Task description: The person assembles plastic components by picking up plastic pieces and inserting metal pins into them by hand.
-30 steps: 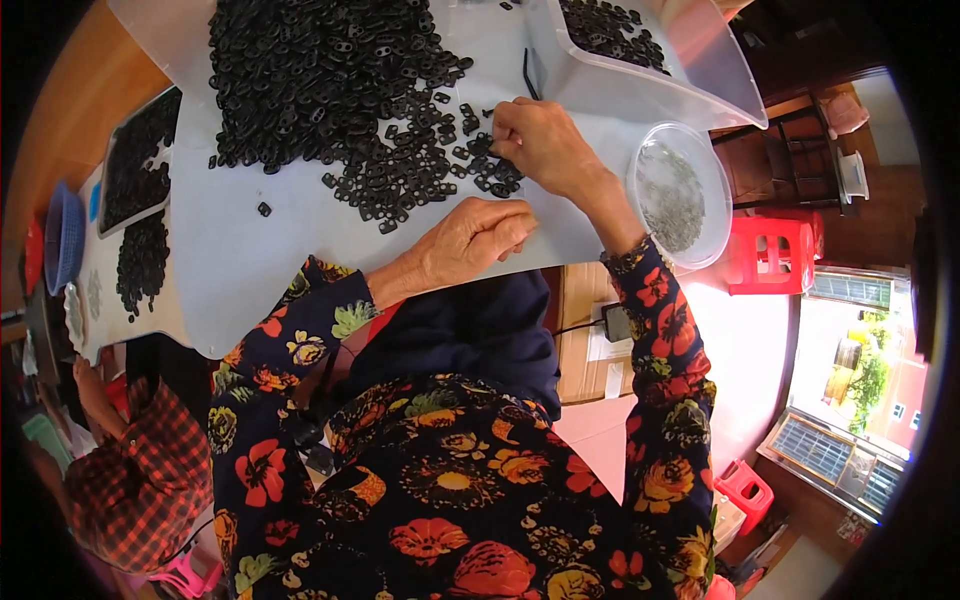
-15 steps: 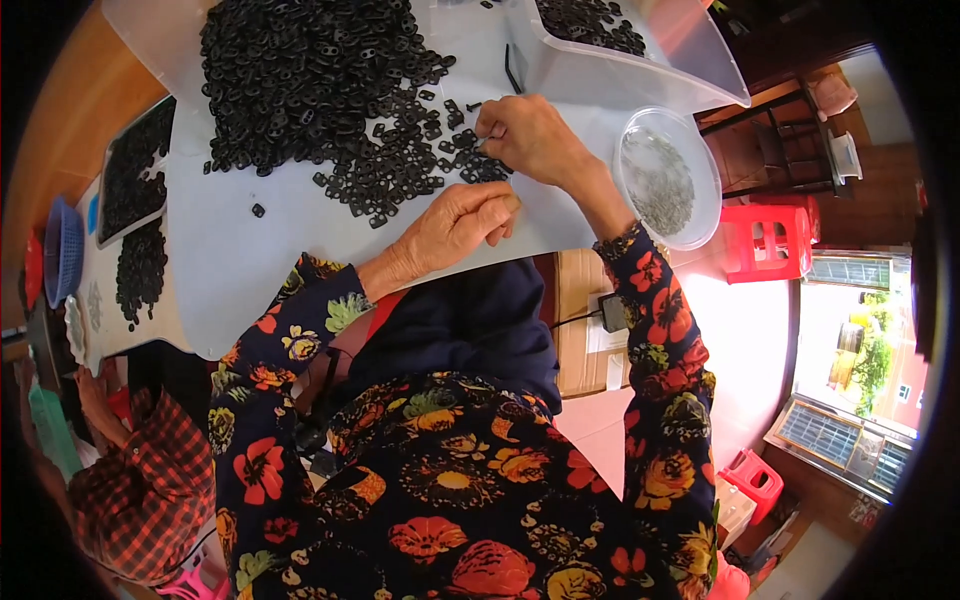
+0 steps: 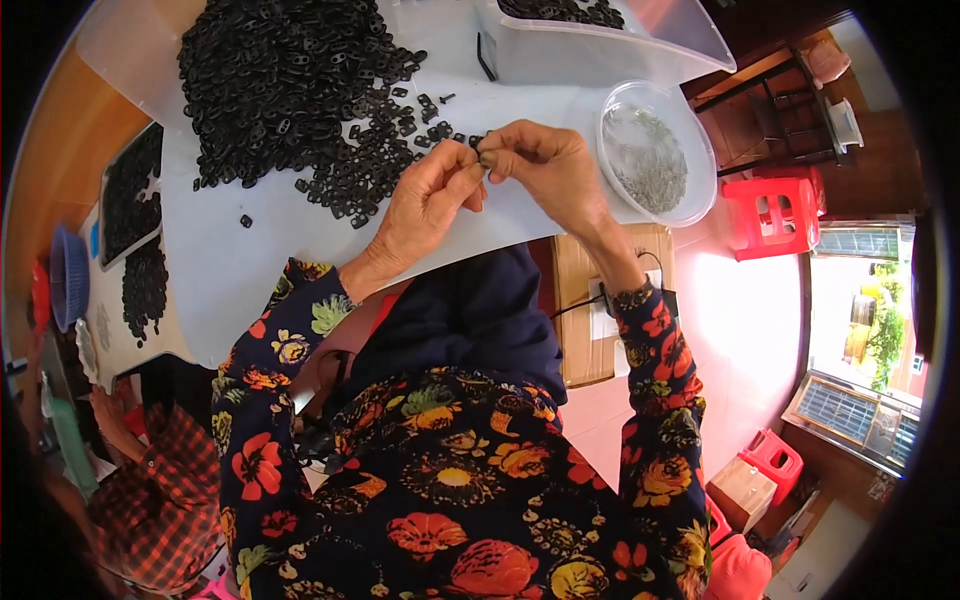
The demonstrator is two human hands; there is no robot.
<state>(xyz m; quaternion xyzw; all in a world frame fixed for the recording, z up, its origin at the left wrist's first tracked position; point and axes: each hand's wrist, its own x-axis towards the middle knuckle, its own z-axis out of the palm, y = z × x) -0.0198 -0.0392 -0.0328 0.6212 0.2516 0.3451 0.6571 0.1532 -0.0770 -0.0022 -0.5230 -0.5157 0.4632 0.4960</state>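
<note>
My left hand (image 3: 425,205) and my right hand (image 3: 545,170) meet fingertip to fingertip above the near part of the pale table. Between the right thumb and forefinger sits a small black piece (image 3: 482,157), mostly covered by the fingers. The left hand is closed in a pinch against it; what its own fingers hold is hidden. Just beyond the hands lie loose black two-holed pieces (image 3: 355,165), spreading from a big heap (image 3: 290,80) of the same kind. A round clear tub (image 3: 612,165) with tiny silvery parts stands right of my right hand.
A clear plastic bin (image 3: 600,55) with more black pieces is at the far right. Left are a tray of black parts (image 3: 130,195) and a blue basket (image 3: 68,275). Another person in a checked shirt (image 3: 165,500) is at lower left. Red stools (image 3: 770,215) stand right.
My right hand has drawn back from the loose black pieces, bringing one to my left hand. The left hand has risen slightly to meet it. The view has shifted a little.
</note>
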